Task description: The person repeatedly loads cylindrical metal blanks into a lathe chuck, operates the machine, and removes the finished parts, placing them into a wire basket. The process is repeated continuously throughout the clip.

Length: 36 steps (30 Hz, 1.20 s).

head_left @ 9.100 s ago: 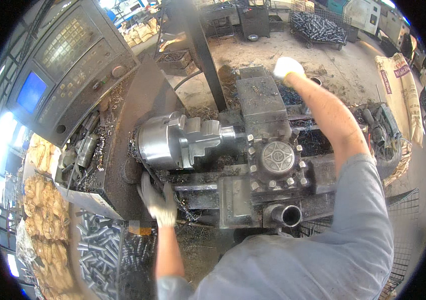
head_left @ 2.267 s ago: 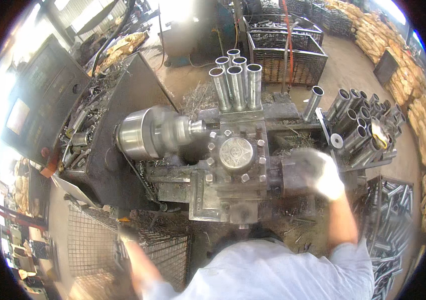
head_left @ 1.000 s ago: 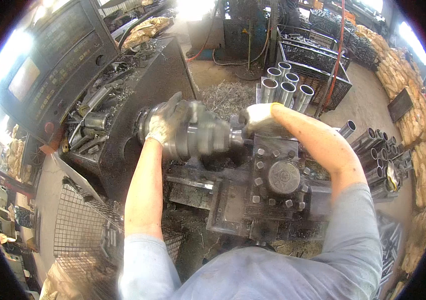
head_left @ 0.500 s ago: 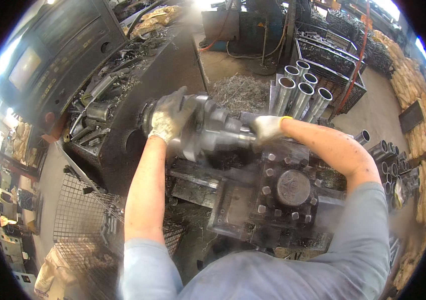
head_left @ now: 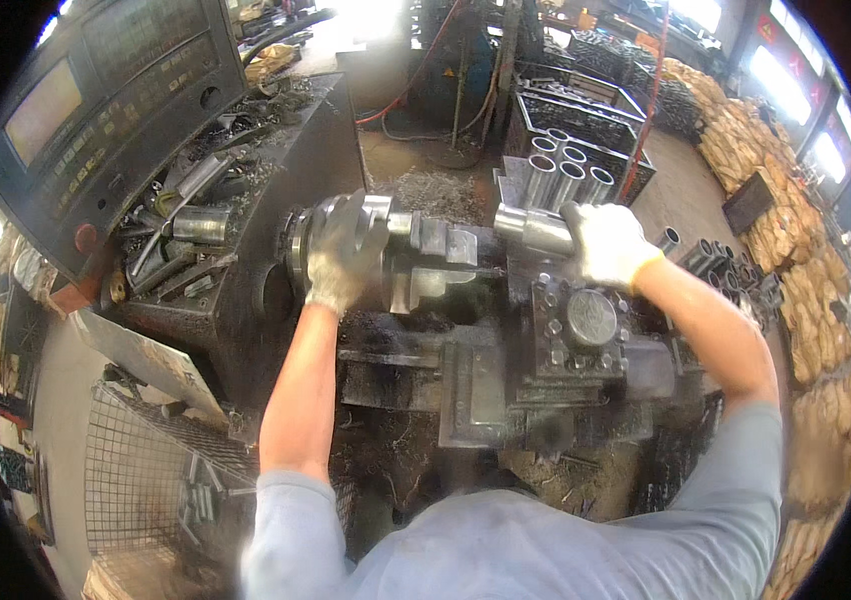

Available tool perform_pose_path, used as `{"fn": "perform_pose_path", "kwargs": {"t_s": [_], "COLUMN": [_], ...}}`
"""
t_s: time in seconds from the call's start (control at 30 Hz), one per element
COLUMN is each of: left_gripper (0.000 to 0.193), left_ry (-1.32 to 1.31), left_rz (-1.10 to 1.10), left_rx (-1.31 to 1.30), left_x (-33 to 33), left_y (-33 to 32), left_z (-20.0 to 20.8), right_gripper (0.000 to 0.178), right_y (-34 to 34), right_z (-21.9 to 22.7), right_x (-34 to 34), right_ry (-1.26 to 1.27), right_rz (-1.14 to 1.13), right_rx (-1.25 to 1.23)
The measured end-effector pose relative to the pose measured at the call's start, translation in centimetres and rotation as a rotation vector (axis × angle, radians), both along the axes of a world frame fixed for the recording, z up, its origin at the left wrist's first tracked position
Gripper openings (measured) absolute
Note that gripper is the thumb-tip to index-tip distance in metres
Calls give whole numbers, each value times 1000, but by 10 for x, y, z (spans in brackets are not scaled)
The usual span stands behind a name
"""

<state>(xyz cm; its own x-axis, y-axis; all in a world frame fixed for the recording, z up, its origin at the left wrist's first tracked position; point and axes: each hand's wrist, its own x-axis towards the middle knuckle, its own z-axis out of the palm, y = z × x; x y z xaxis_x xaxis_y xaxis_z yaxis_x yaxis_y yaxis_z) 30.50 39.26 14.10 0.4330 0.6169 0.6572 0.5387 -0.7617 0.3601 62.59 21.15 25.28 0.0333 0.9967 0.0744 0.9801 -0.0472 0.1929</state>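
My left hand [head_left: 344, 255], in a grey-dusted work glove, lies on the metal chuck [head_left: 408, 288] of a lathe, its fingers stretched out and apart over the top. In my right hand [head_left: 604, 243], in a pale glove with a yellow cuff, is a shiny metal tube [head_left: 534, 230], gripped by its right end. The tube lies roughly level, its left end pointing at the chuck jaws [head_left: 451, 245] with a gap between them. Below the tube stands the dark bolted tool turret [head_left: 593, 318]. My right fingers are partly hidden behind the tube and glove.
Several upright metal tubes [head_left: 568, 182] stand behind the turret, with more tubes [head_left: 716, 262] at the right. A control panel [head_left: 111, 110] rises at the left beside a ledge of tools and shavings [head_left: 196, 225]. A wire basket [head_left: 136, 460] sits low left; stacked sacks [head_left: 826, 330] line the right.
My right hand has moved right, away from the chuck, and the tube now shows clear of the jaws. My left hand stays on the chuck. The view has shifted a little.
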Motion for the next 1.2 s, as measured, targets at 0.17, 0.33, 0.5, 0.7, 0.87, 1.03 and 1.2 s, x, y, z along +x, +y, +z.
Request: {"fn": "perform_pose_path", "kwargs": {"t_s": [0.17, 0.33, 0.5, 0.7, 0.87, 1.03, 1.2], "left_gripper": [69, 52, 40, 51, 64, 77, 92], "left_ry": [-742, -1055, -947, -1470, -1341, -1386, -1354], "left_rz": [-583, -296, -153, -335, -229, -387, -545], "left_rx": [-769, -1791, -1949, -2098, -2091, -2019, -1959], "left_x": [7, 8, 4, -29, -31, -35, -41], "left_y": [-189, -251, -251, -258, -240, -244, -256], "left_z": [-42, -115, -154, -166, -155, -137, -128], "right_gripper": [82, 76, 59, 51, 28, 43, 24], "right_y": [-108, -149, -198, -208, -210, -228, -183], "right_z": [-26, -165, -263, -215, -181, -171, -85], "right_x": [-105, -153, -144, -114, -86, -50, 45], "right_ry": [966, 1815, 1664, 1471, 1752, 1298, 793], "right_rz": [-228, -471, -432, -157, -256, -309, -291], "right_rx": [-316, -439, -452, -391, 169, -3, 474]}}
